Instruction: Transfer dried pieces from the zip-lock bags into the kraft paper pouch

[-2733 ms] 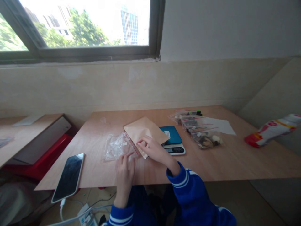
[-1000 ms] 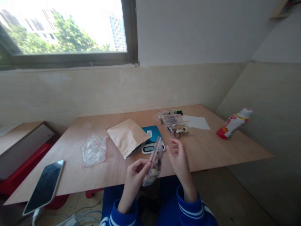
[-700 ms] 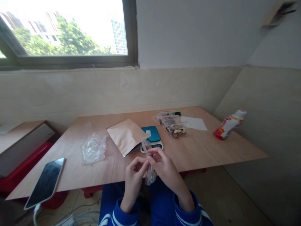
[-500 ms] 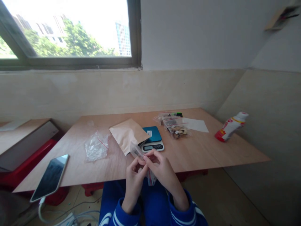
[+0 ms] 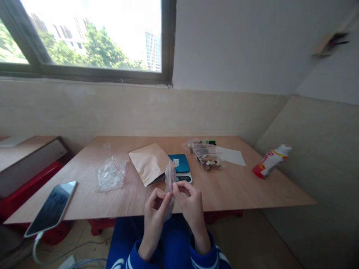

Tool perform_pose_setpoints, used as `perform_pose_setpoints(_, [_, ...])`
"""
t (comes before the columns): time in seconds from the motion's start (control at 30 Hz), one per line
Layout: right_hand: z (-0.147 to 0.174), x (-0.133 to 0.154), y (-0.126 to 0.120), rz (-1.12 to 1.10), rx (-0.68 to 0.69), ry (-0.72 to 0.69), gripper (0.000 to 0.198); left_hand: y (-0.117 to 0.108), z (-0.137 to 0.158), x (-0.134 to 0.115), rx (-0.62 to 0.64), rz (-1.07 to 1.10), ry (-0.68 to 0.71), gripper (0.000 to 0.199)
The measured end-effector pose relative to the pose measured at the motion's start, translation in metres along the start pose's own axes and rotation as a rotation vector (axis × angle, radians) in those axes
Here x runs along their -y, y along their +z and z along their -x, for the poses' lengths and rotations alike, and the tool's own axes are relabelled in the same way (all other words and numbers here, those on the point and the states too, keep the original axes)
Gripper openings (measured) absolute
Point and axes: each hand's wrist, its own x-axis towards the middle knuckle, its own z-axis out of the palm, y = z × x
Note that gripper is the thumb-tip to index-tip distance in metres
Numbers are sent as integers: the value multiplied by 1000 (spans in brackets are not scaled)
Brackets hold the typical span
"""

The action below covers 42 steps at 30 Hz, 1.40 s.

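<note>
Pinching a small zip bag (image 5: 169, 178) between both hands, that's what's going on at the near edge of the table (image 5: 241, 186). The bag stands upright on edge, its red seal line running up the side, and the top pokes above the fingers while the bottom hangs down between the palms. The left hand (image 5: 156, 203) has thumb and forefinger closed on the bag's left side, and the right hand (image 5: 188, 200) does the same from the right, fingertips of both nearly meeting. What's inside is too blurry to call.

Going outward from the bag: at 12 o'clock, just behind it, sits a scale (image 5: 180, 168) with a blue top, and a brown pouch (image 5: 150, 163) lies tilted across the scale's left edge. At 10 o'clock there's a crumpled clear bag (image 5: 111, 175), flat on the wood. Way off at 9 o'clock a phone (image 5: 51, 207) lies on the corner, screen up, with a cable at its bottom end. At 1 o'clock a stack of filled bags (image 5: 204, 154) rests partly on a white sheet (image 5: 231, 155). At 3 o'clock, well apart, a bottle (image 5: 269, 161) leans against the wall.
</note>
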Motion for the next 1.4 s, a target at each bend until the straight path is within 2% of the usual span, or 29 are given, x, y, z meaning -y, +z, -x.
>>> perform_pose_setpoints(0.2, [-1, -13, 8, 2, -104, -15, 17, 6, -2, 0, -62, -11, -2, 35])
perform_pose_setpoints(0.43, [1, -24, 24, -7, -206, -6, 12, -2, -1, 14, -135, -76, 6, 30])
perform_pose_setpoints(0.57, [1, -27, 31, 12, -209, 4, 11, -1, -1, 16, -217, -52, 20, 30])
perform_pose_setpoints(0.73, [2, -30, 37, 28, -163, 14, 11, -1, -1, 19, -297, 102, -67, 32])
perform_pose_setpoints(0.87, [3, -29, 44, 35, -155, -12, 10, -4, 0, 19, -394, 97, -38, 35])
perform_pose_setpoints(1.07, [5, -26, 51, 36, -156, -64, 15, -3, 0, 12, -441, 147, -38, 36])
perform_pose_setpoints(1.13, [3, -24, 49, 23, -145, -79, 14, -5, -3, 8, -392, 158, -52, 37])
perform_pose_setpoints(1.2, [0, -23, 41, 34, -109, -124, 12, -11, -9, 4, -235, 94, -68, 36])
perform_pose_setpoints(1.3, [-6, -22, 24, 97, 59, -227, 10, -22, -17, -1, 27, -62, -54, 33])
perform_pose_setpoints(1.4, [-8, -22, 9, 117, 218, -272, 11, -27, -20, -1, 140, -180, -22, 29])
